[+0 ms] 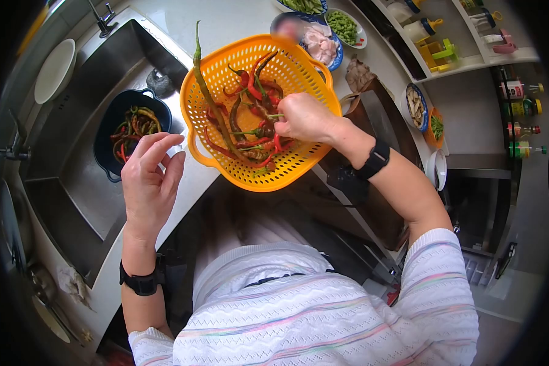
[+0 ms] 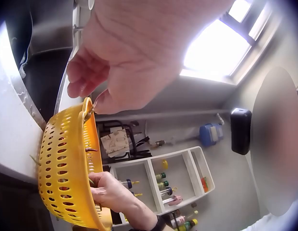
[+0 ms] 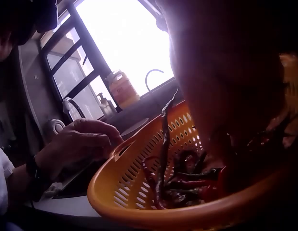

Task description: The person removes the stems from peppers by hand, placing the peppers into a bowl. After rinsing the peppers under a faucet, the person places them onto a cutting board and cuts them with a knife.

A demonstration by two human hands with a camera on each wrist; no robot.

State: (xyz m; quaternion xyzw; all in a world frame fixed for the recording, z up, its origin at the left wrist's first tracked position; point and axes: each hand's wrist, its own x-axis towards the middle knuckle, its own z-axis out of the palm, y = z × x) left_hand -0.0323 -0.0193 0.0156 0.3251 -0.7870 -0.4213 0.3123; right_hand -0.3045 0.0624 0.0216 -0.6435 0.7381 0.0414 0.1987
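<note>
Your right hand [image 1: 308,119] pinches the green stem [image 1: 275,116] of a chili inside the yellow colander [image 1: 263,182], among red and dark chili peppers [image 1: 233,116]. Your left hand [image 1: 149,180] is released, fingers loosely bent, near the colander's left side. The colander sits on the worktop [image 1: 208,18]; left, the sink [image 1: 82,201] holds a dark basin [image 1: 102,131] of peppers. A bright window [image 3: 125,36] lights the room.
</note>
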